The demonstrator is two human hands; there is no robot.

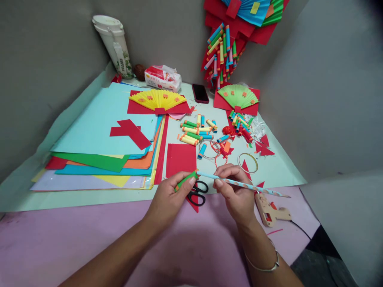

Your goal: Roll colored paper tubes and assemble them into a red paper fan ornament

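A small green paper roll [184, 181] with an orange end is pinched in my left hand [171, 194], just above the black-handled scissors [197, 193]. My right hand [236, 193] grips a light blue patterned stick [248, 185], whose left end meets the orange end of the roll and whose pointed end extends to the right. Beyond my hands, several paper rolls [191, 130] in green, yellow and blue lie around a metal ring [209, 149]. A red paper square [181, 159] lies behind my left hand.
Stacked coloured paper [104, 119] fills the left side. A yellow fan [158, 99], a phone [200, 93] and a green fan [238, 96] lie at the back. A glue gun [272, 211] rests at right. A tall cup [115, 48] stands at back left.
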